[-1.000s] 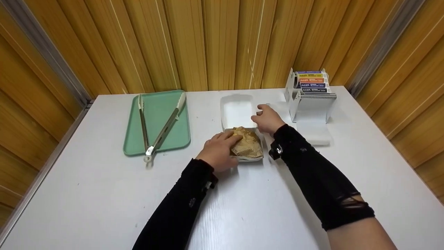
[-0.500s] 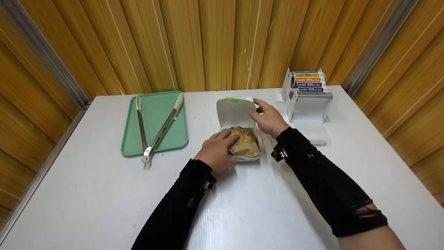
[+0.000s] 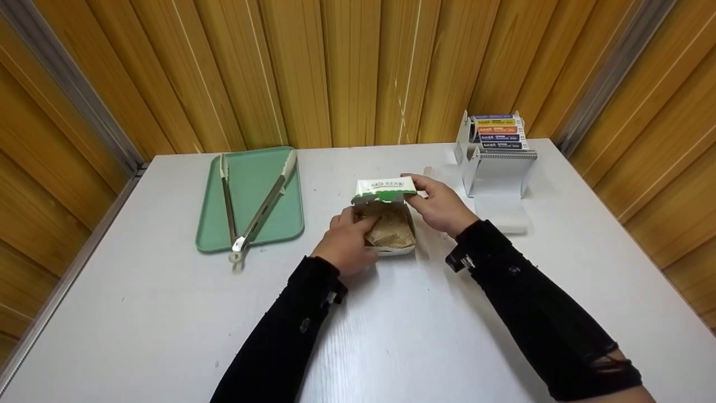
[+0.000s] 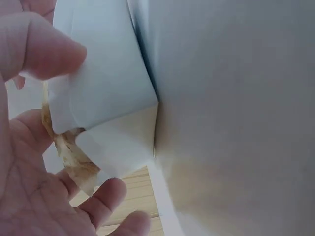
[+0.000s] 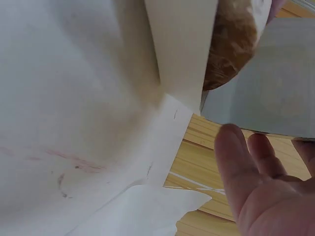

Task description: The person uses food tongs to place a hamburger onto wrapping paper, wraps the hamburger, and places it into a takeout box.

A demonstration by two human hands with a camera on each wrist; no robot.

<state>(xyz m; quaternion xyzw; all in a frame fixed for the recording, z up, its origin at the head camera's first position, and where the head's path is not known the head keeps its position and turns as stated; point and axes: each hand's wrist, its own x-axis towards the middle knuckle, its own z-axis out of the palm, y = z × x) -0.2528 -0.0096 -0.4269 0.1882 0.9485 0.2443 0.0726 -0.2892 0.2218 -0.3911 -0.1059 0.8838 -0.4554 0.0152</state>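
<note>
A small white hinged takeaway box (image 3: 394, 251) holds what looks like a burger (image 3: 392, 229) wrapped in brown patterned paper. Its lid (image 3: 386, 185), white with a green edge, is tilted partway forward over the back of the box. My left hand (image 3: 347, 246) holds the box's left side. In the left wrist view its thumb (image 4: 54, 51) lies against a box wall, while a finger reaches onto the wrapper in the head view. My right hand (image 3: 444, 207) grips the lid's right side, fingers at its upper edge and thumb lower down. Through the right wrist view, the brown bun shows beside the box wall (image 5: 182, 49).
Left of the box is a green tray (image 3: 254, 184) with spread metal tongs (image 3: 260, 215) lying across it, handle end over the near edge. A white label dispenser (image 3: 498, 154) with colourful label rolls stands at the back right, a white strip running out beneath it.
The lid has swung up from lying back flat and now leans forward over the wrapped burger, drawn by my right hand. My left hand has stayed at the box's left side.
</note>
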